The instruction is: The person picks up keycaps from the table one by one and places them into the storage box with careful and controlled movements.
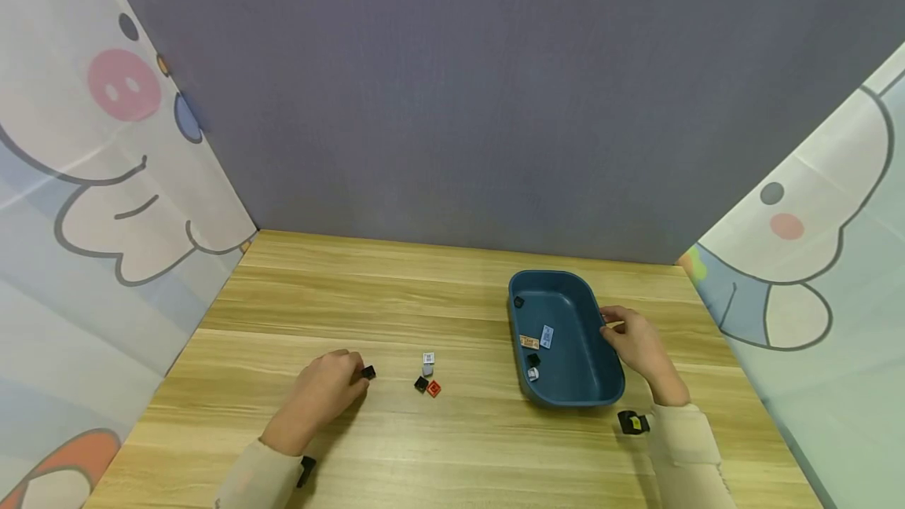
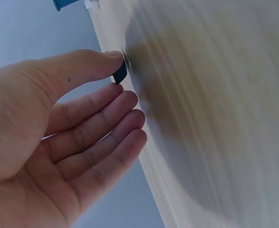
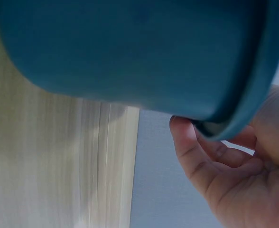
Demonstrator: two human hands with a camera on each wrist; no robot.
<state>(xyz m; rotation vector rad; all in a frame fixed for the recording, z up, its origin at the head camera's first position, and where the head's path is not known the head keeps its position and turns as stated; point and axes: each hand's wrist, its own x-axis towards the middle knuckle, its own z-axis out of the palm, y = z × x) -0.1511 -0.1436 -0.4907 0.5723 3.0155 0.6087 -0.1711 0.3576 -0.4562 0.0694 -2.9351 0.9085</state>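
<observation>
Over on the left, a white and pale blue wall sheet point(image 1: 42, 93) shows a big cartoon with a pink snout. Next comes the left hand point(image 1: 321, 391), low over the shiny, light wood-look table point(image 1: 339, 289), with a cream sleeve point(image 1: 258, 477) behind it. Its thumb and first finger pinch a small black square block point(image 1: 368, 372) right at their tips, and the other fingers bend just a little. The small black square block is near the table top, but I cannot tell if it touches.

Then four little pieces sit close together: a white square piece point(image 1: 428, 357), a grey piece point(image 1: 427, 370) just below it, a black piece point(image 1: 421, 383), and a red square piece point(image 1: 434, 389) beside the black one.

More to the right stands a dark blue plastic tub point(image 1: 576, 352) with round corners. Along its left side are two black bits point(image 1: 533, 360), an orange block point(image 1: 529, 342) and a white bit point(image 1: 533, 374); a light blue block point(image 1: 547, 337) lies beside the orange one. The right hand point(image 1: 636, 344) holds the tub's right rim with bent fingers and thumb. Last, another wall sheet point(image 1: 862, 313) shows a cartoon with a pink cheek.
</observation>
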